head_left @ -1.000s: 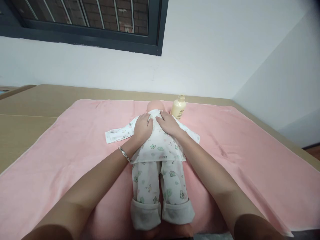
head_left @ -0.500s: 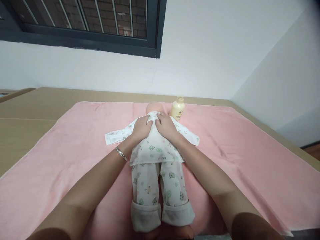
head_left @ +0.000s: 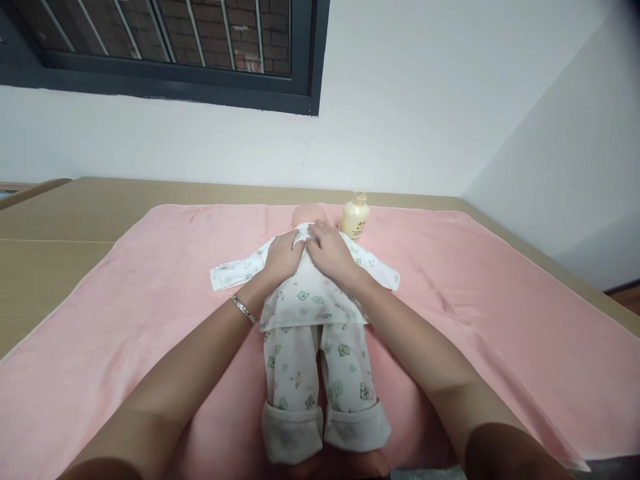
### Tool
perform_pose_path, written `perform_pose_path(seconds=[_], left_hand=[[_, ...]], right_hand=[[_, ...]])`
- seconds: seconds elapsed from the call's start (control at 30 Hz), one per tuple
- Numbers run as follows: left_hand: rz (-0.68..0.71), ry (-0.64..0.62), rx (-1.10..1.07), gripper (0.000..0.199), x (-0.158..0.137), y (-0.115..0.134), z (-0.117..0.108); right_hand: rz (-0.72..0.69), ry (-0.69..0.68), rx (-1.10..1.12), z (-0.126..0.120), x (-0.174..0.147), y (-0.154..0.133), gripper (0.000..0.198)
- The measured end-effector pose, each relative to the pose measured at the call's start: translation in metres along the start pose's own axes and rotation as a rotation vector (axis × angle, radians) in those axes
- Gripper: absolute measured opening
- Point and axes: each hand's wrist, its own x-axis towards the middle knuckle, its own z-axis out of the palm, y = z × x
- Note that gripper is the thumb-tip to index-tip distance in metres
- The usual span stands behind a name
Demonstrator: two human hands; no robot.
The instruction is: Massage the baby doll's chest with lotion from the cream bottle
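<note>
A baby doll lies stretched out on a pink blanket (head_left: pixel 150 320), its bald head (head_left: pixel 309 213) away from me; no face shows. It wears a white printed top (head_left: pixel 310 300) and white printed trousers (head_left: pixel 295 367) with turned-up cuffs. My left hand (head_left: pixel 284 257) rests flat on the left of the doll's upper body, fingers toward the shoulder. Opposite it, my right hand (head_left: pixel 330 250) lies on the right side with its fingers near the neckline. The thumbs almost meet in the middle. Both hands are open, holding nothing.
Beside the doll's head, on the right, stands a pale yellow bottle (head_left: pixel 355 217). The blanket covers a wooden surface (head_left: pixel 75 207) that reaches the white wall (head_left: pixel 400 100). A dark-framed window (head_left: pixel 295 100) is above at the left.
My right hand has shifted slightly inward and up toward the neckline. My left hand, the doll and the bottle look unmoved.
</note>
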Motion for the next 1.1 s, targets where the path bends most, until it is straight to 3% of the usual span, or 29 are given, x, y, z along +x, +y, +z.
perform_pose_path(seconds=[0.13,0.33,0.53,0.67,0.77,1.1], left_hand=[[-0.010,-0.002,-0.012,0.054,0.000,0.000,0.000],[-0.015,0.000,0.008,0.053,-0.001,0.001,0.000],[-0.040,-0.009,0.025,0.054,-0.002,0.001,0.001],[-0.017,0.007,0.046,0.052,-0.001,0.000,0.003],[-0.016,0.005,0.047,0.052,-0.002,0.000,0.003],[-0.020,-0.038,-0.052,0.053,-0.003,0.009,-0.009]], right_hand=[[-0.018,0.161,-0.030,-0.001,0.001,0.004,0.052],[0.025,-0.055,0.032,0.003,0.004,0.010,0.052],[0.026,0.097,0.013,-0.001,0.004,0.006,0.057],[0.025,-0.067,-0.069,0.011,0.005,0.007,0.049],[0.023,-0.098,-0.105,0.014,0.004,0.006,0.049],[0.005,-0.239,-0.151,-0.020,-0.004,-0.004,0.053]])
